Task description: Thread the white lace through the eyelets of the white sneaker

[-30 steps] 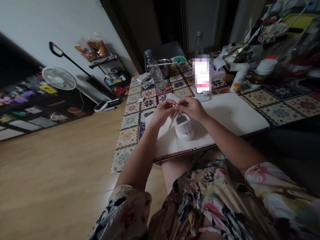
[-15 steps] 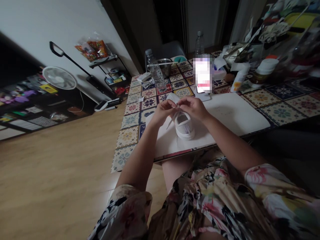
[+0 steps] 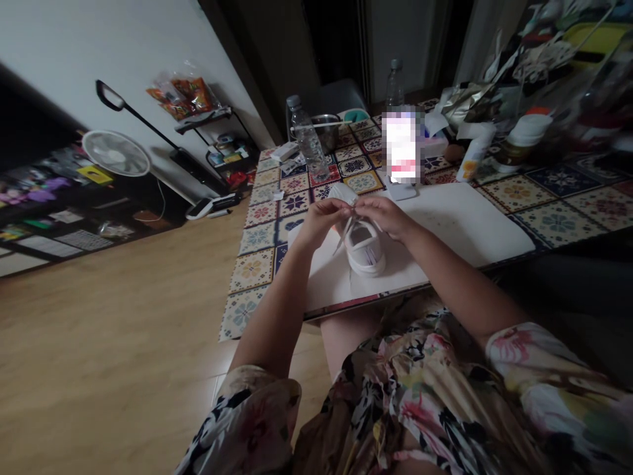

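Observation:
A white shoe (image 3: pixel 366 257) stands on a white sheet (image 3: pixel 459 224) at the table's near edge, its heel toward me and its toe pointing away. Above its tongue, my left hand (image 3: pixel 324 219) pinches a white shoelace (image 3: pixel 342 239), one end of which dangles on the shoe's left side. From the other side my right hand (image 3: pixel 384 214) comes in, thumb and fingers closed on the lace as well. The two sets of fingertips almost meet over the shoe. How the lace runs between them is too small to make out.
Beyond the sheet, a lit phone (image 3: pixel 401 148), blurred out, stands on a holder (image 3: pixel 403 191). A plastic bottle (image 3: pixel 309 142) and a metal pot (image 3: pixel 326 134) are at the back left. A white spray bottle (image 3: pixel 475 155) and a jar (image 3: pixel 524 142) stand to the right on the patterned tablecloth (image 3: pixel 257 264).
My right hand has flattened slightly, its fingers now reaching more to the left over the lace. My left hand has barely shifted. The shoe stays in place.

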{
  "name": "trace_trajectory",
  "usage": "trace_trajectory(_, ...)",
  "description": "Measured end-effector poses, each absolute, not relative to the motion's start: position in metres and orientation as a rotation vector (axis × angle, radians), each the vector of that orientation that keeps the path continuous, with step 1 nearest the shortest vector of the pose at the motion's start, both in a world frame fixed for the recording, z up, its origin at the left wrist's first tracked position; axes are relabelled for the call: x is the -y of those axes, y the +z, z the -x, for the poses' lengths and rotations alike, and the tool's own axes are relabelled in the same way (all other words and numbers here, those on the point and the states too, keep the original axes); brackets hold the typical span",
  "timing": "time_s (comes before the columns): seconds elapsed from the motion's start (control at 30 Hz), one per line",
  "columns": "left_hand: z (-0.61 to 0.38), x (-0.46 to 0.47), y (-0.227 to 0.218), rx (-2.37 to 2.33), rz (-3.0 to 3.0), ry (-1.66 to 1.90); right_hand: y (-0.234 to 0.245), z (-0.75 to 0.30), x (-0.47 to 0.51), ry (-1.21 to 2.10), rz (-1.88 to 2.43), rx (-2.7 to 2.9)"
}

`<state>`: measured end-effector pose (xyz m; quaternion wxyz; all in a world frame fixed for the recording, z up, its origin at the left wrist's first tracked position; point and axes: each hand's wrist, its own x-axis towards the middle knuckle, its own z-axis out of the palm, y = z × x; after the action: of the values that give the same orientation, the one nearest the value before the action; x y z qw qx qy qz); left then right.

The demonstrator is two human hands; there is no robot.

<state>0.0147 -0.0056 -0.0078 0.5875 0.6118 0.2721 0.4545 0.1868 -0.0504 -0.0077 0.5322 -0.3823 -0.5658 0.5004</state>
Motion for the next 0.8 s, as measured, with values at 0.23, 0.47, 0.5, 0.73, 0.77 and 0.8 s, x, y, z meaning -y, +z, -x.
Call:
trace_trajectory(0.23, -0.016, 0.008, -0.004, -0.675, -1.449, 1.057, -0.008, -0.189, 0.05, 1.362, 0.891, 1.288)
trace_trajectory(0.47, -0.017, 0.007, -0.007, -0.7, -1.465, 1.035, -0.008, -0.187, 0.055, 0.63, 0.898, 1.621)
trace_trajectory(0.5, -0.017, 0.007, -0.007, -0.704, -1.47, 1.033, -0.007, -0.187, 0.056, 0.564, 0.866, 1.655)
trace_trajectory(0.73, -0.014, 0.0, -0.012, -0.724, -1.482, 1.01, -0.001, -0.196, 0.057, 0.483, 0.798, 1.725)
trace_trajectory(0.77, -0.014, -0.001, -0.013, -0.741, -1.488, 1.01, 0.001, -0.198, 0.056, 0.508, 0.793, 1.729)
trace_trajectory(0.8, -0.014, -0.002, -0.013, -0.767, -1.493, 1.015, 0.002, -0.2, 0.056, 0.531, 0.783, 1.738)
